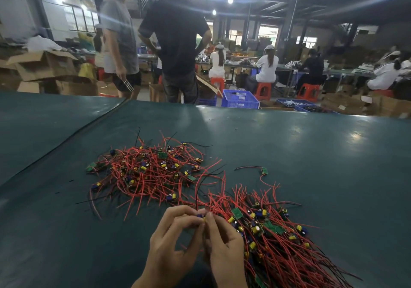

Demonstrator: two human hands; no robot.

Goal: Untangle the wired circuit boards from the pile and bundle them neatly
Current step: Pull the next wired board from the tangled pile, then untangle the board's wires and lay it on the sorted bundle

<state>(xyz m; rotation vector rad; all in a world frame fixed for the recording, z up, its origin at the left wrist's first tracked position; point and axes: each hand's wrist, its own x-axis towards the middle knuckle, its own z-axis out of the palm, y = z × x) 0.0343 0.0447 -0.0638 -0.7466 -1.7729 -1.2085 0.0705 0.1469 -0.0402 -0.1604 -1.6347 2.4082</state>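
Green tabletop (311, 143) in a busy workshop. Carries tangled pile (146, 172) of red-wired boards at centre-left, combed bundle (273, 239) at lower right, loose board (264, 171) beyond it. Pinches small board (200, 216) with left hand (175, 243) and right hand (224, 250), fingertips together, just left of bundle.

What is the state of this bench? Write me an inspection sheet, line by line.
Surface: dark green table, with a seam running diagonally at the left.
Job's things: tangled pile of wired boards mid-table; straighter bundle at the near right; single board lying apart beyond it.
Clutter: small dark scraps left of the pile.
Hands: left hand and right hand both pinch one small board at their fingertips.
Cables: red and black leads, crossed in the pile, roughly parallel in the bundle.
Surroundings: two standing people, seated workers, blue crates, cardboard boxes.
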